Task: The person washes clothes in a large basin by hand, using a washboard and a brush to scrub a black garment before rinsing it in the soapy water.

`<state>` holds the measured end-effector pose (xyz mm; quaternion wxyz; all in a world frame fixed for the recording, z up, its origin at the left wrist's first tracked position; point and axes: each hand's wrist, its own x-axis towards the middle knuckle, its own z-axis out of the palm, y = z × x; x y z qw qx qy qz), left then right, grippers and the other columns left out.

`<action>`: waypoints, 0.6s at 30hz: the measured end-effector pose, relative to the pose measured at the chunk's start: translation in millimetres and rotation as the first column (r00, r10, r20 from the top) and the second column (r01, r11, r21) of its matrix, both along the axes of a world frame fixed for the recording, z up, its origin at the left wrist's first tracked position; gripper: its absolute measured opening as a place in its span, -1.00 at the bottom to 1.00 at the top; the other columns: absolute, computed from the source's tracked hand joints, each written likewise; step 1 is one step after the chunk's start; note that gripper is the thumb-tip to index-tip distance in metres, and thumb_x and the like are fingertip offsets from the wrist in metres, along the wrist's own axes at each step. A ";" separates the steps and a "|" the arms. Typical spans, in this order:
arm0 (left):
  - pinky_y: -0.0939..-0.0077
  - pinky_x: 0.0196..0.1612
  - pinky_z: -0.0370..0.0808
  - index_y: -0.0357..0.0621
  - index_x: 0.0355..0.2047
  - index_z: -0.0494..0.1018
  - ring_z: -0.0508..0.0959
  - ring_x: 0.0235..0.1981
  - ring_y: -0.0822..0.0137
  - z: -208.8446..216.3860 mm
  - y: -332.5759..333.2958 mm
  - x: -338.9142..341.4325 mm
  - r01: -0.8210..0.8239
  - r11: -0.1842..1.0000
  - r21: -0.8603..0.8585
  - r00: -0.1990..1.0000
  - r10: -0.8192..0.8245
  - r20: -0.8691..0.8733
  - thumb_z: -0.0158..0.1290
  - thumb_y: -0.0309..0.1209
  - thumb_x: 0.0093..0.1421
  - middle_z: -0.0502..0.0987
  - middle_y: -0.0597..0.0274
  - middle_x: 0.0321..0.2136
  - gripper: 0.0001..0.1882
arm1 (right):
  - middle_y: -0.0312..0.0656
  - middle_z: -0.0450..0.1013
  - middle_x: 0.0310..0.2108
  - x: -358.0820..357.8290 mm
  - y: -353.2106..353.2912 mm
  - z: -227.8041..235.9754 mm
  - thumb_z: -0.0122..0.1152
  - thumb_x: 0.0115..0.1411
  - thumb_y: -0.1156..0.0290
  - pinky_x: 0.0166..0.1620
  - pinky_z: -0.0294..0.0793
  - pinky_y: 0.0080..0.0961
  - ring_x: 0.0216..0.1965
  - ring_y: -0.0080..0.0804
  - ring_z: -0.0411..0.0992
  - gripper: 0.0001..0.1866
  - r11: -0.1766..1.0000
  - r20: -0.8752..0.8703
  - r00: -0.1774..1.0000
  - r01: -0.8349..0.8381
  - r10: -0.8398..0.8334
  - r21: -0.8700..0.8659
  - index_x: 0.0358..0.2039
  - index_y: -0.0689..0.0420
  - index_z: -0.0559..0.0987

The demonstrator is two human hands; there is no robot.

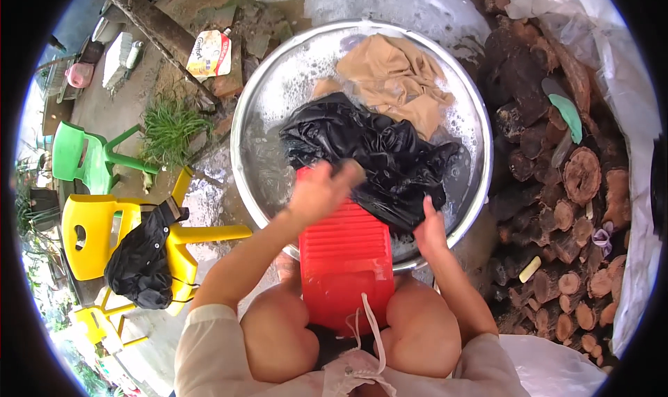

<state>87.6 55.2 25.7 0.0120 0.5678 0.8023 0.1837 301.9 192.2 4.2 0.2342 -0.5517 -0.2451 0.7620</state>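
A wet black garment [369, 153] lies bunched in a wide metal basin [241, 118] of soapy water, partly over the top of a red washboard [344, 247]. The board leans out over the basin's near rim, its lower end between my knees. Above its ridges is my left hand [321, 192], fingers stretched toward the black cloth, the fingertips slightly blurred. At the garment's lower right edge, my right hand [431, 228] grips the fabric with the thumb up; its other fingers are partly hidden. Behind the black garment, tan cloth [396, 77] sits in the suds.
Stacked firewood [557, 209] rises close on the right, beside white plastic sheeting [626, 188]. To the left stand a yellow chair [87, 237] with a dark cloth [142, 258] over it and a green chair [87, 157]. A white and red pouch [210, 53] lies beyond the basin's left side.
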 end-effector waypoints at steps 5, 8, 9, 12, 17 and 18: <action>0.18 -0.43 0.49 0.19 0.08 0.30 0.45 -0.42 0.04 -8.8 -3.1 -62.0 -0.268 0.942 -0.202 0.963 0.258 -0.079 0.06 -0.20 0.14 0.33 0.00 -0.39 -0.54 | -0.11 0.47 -0.15 8.5 -5.6 1.0 0.14 0.22 0.09 -0.12 0.51 -0.26 -0.21 -0.20 0.48 -0.53 0.983 -0.176 0.983 -0.085 0.055 -0.165 -0.07 0.24 0.39; 0.23 -0.47 0.47 0.18 0.04 0.37 0.44 -0.48 0.09 16.7 15.8 22.2 0.003 1.000 0.024 0.985 -0.007 0.171 0.10 -0.25 0.10 0.32 0.03 -0.44 -0.55 | -0.16 0.48 -0.18 -3.2 8.0 9.1 0.15 0.21 0.09 -0.11 0.49 -0.26 -0.23 -0.25 0.48 -0.58 0.948 -0.281 0.960 -0.101 0.012 -0.302 -0.11 0.17 0.43; 0.25 -0.48 0.47 0.17 0.04 0.37 0.44 -0.49 0.11 15.9 18.3 50.8 0.144 0.985 0.098 0.957 -0.164 0.238 0.10 -0.26 0.10 0.32 0.05 -0.44 -0.55 | -0.16 0.48 -0.16 6.5 13.6 -10.1 0.12 0.22 0.09 -0.08 0.48 -0.26 -0.20 -0.26 0.48 -0.58 0.960 -0.281 0.959 -0.122 0.048 -0.253 -0.09 0.16 0.43; 0.24 -0.48 0.47 0.21 0.01 0.42 0.43 -0.50 0.11 -12.8 2.1 46.3 0.252 0.965 -0.068 0.950 -0.233 0.210 0.09 -0.25 0.10 0.32 0.10 -0.43 -0.59 | -0.11 0.47 -0.09 8.9 31.2 -9.9 0.06 0.27 0.16 -0.01 0.45 -0.23 -0.09 -0.20 0.47 -0.59 0.996 -0.023 0.999 -0.044 0.042 -0.080 -0.05 0.22 0.41; 0.19 -0.46 0.48 0.27 0.04 0.34 0.43 -0.48 0.04 -9.4 -55.1 -79.0 -0.224 0.954 -0.198 0.965 0.189 -0.185 0.03 -0.19 0.17 0.32 0.04 -0.39 -0.60 | -0.13 0.47 -0.10 23.7 68.8 -2.5 0.00 0.29 0.14 0.03 0.43 -0.20 -0.06 -0.23 0.44 -0.61 0.994 -0.315 0.943 0.084 -0.103 -0.073 -0.07 0.21 0.45; 0.17 -0.40 0.49 0.20 0.10 0.30 0.44 -0.43 0.01 -17.7 -60.4 -88.6 -0.317 0.934 -0.166 0.923 0.264 -0.280 0.03 -0.18 0.18 0.33 0.02 -0.36 -0.55 | -0.15 0.49 -0.14 24.5 70.0 -13.1 0.02 0.28 0.11 -0.01 0.45 -0.22 -0.10 -0.26 0.46 -0.61 0.997 -0.356 0.933 0.023 -0.049 -0.079 -0.11 0.19 0.47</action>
